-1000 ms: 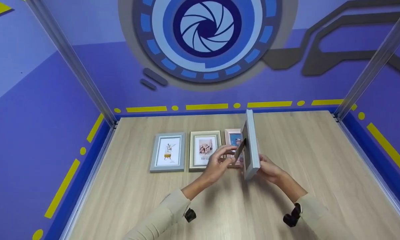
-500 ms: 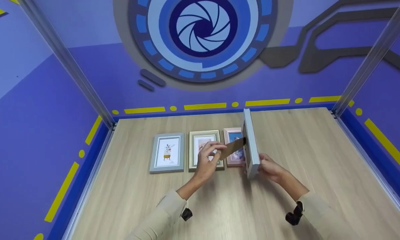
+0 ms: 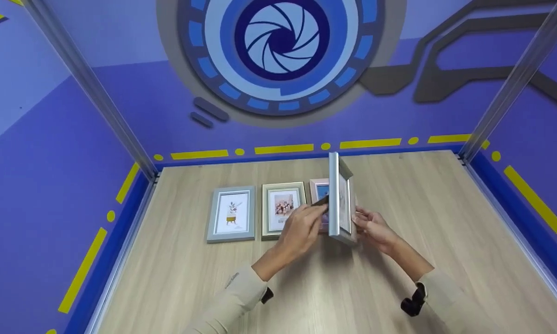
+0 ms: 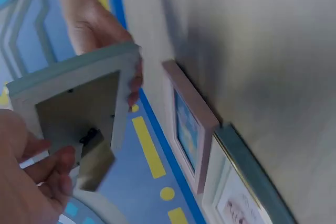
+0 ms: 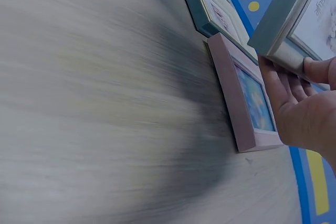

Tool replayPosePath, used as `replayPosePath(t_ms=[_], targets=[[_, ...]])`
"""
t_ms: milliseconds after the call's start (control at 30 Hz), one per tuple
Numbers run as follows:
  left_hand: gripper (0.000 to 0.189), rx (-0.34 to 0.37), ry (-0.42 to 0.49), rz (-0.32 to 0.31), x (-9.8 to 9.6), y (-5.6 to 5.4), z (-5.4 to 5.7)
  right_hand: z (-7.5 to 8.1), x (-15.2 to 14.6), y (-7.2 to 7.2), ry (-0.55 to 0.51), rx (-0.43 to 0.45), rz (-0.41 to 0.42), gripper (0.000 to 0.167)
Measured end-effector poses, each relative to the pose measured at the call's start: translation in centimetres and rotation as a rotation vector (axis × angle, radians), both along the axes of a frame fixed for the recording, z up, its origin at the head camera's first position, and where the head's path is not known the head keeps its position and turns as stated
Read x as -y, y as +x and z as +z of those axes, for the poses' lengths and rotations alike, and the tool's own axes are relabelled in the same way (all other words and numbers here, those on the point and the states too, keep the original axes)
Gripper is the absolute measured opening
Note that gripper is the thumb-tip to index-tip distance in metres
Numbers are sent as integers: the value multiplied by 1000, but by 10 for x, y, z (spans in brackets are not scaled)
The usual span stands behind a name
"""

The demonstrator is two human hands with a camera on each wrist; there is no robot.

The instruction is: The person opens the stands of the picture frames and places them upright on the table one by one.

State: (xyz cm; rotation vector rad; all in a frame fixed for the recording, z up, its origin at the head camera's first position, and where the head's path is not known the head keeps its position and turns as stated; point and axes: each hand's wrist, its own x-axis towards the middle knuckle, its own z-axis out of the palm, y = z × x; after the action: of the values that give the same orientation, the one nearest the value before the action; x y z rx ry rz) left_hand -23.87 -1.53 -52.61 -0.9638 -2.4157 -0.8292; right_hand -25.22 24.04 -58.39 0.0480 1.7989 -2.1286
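A blue-grey picture frame point(image 3: 334, 195) is held upright above the table, almost edge-on in the head view. My right hand point(image 3: 375, 232) grips its lower edge, with the thumb on the front border in the right wrist view and the fingers underneath. On the frame's brown back, a stand leg point(image 4: 97, 169) sticks out, plain in the left wrist view. My left hand point(image 3: 299, 232) is at the back side, its loosely bent fingers point(image 4: 58, 166) close beside the leg. Lettering shows on the front print point(image 5: 317, 19).
Three picture frames lie face up in a row: a blue-grey one point(image 3: 232, 213), a pale gold one point(image 3: 284, 185) and a pink one point(image 5: 236, 98), partly hidden in the head view. They rest on a wooden table point(image 3: 176, 278), with printed blue walls point(image 3: 120, 93) around it.
The held frame has turned so part of its front shows, and it has shifted slightly left. My left hand has let go of the stand leg and moved right, nearer the frame.
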Motion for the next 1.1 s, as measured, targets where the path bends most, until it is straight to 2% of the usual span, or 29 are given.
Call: replayPosePath(t_ms=[67, 133, 200, 267, 533, 700, 867, 1100], targets=[[31, 153, 151, -14, -4, 1, 2, 4, 0, 2, 36, 7, -44, 60], [35, 271, 257, -14, -6, 2, 4, 7, -1, 2, 70, 15, -91, 60], [37, 352, 311, -14, -9, 2, 5, 10, -3, 2, 89, 11, -124, 59], [39, 403, 331, -21, -11, 1, 5, 13, -7, 2, 108, -4, -152, 61], [46, 455, 294, -60, -22, -7, -7, 17, -28, 7, 208, -67, -238, 59], [48, 433, 232, -40, -33, -15, -14, 18, -43, 8, 223, -88, -281, 59], [45, 432, 181, 11, -53, -21, -17, 20, -60, 9, 245, -106, -346, 61], [40, 437, 180, -7, -88, -34, -26, 21, -85, 10, 289, -159, -479, 56]])
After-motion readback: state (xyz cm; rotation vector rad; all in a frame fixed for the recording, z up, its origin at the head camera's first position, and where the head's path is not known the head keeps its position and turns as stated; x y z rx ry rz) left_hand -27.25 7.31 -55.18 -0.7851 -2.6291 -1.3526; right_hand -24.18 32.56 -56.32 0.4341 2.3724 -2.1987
